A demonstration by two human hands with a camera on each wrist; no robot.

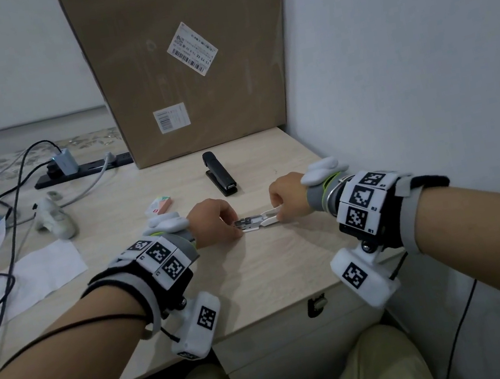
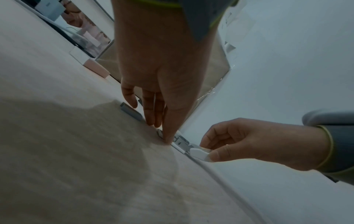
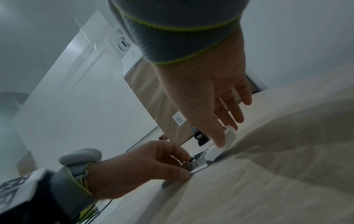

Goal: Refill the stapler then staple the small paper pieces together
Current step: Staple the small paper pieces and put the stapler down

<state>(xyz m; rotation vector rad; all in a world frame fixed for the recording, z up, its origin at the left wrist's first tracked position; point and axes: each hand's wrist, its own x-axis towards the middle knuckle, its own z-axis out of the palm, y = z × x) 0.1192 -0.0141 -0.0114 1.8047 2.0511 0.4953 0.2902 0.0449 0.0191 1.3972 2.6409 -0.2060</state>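
Note:
A small white stapler [image 1: 256,222] lies on the wooden desk [image 1: 272,269], its white arms spread and its metal magazine bare. My left hand [image 1: 235,227] pinches the metal front end [image 3: 188,165] between thumb and fingers. My right hand [image 1: 278,214] pinches the white rear arms [image 2: 198,152]. A grey strip of staples [image 2: 131,112] lies on the desk just under my left fingers. Farther back are a black stapler [image 1: 220,174] and a pink-and-white staple box [image 1: 158,205].
A big cardboard box [image 1: 185,60] leans against the wall at the back. On the left lie white paper sheets [image 1: 24,282], a white controller [image 1: 53,219], cables and a power strip [image 1: 81,170]. The wall [image 1: 419,59] is close on the right.

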